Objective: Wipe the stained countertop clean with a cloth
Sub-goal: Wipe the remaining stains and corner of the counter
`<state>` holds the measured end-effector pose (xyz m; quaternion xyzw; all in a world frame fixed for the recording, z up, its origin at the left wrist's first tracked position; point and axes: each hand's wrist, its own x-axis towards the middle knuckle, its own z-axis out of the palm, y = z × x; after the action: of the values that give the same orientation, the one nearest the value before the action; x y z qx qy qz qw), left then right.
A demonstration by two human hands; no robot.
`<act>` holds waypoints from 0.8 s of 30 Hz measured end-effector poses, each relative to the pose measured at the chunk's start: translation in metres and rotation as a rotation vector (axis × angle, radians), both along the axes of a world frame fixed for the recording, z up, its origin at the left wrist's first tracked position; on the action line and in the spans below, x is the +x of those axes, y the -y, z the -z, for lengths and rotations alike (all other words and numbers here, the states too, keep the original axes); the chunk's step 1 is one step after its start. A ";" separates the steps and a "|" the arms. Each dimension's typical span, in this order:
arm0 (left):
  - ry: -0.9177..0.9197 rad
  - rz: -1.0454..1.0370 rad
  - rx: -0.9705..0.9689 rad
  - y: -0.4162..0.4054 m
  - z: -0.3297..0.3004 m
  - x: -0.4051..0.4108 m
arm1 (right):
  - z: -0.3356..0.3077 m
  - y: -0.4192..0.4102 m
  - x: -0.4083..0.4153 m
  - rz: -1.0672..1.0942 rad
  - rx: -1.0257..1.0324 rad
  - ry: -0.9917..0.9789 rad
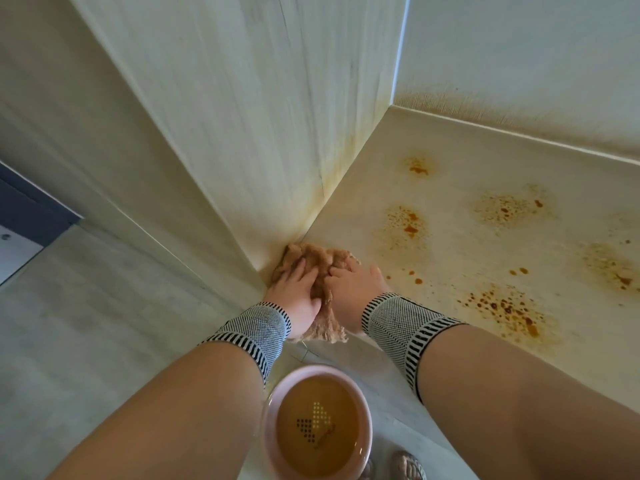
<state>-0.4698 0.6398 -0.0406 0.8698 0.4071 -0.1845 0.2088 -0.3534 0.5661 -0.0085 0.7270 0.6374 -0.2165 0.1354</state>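
Cloth [317,268] lies on countertop [485,237] against the left panel [242,133]; basin [317,424] below.

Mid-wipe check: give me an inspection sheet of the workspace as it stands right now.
Surface: pale countertop carries several orange-brown spatter patches across its middle and right; yellowish staining runs along the wall joints.
Job's things: tan cloth, bunched at the counter's near left corner against the side panel, one end hanging over the front edge.
Clutter: pink basin of brownish water on the floor below the counter edge.
Grippers: left hand and right hand both grip the cloth, side by side; patterned wristbands on both wrists.
Cables: nothing seen.
Surroundings: pale wood-grain side panel left, stained back wall, grey floor, a shoe by the basin.
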 end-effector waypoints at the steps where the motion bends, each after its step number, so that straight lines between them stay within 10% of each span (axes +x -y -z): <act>1: 0.000 -0.005 -0.027 -0.001 -0.004 -0.001 | -0.003 0.001 -0.001 0.018 0.013 0.000; 24: 0.026 0.027 0.036 -0.035 0.004 0.055 | -0.008 -0.024 0.042 0.078 -0.010 -0.064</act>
<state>-0.4143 0.6749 -0.0450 0.8813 0.3958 -0.1686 0.1957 -0.3113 0.5898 -0.0003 0.7433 0.6115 -0.2479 0.1101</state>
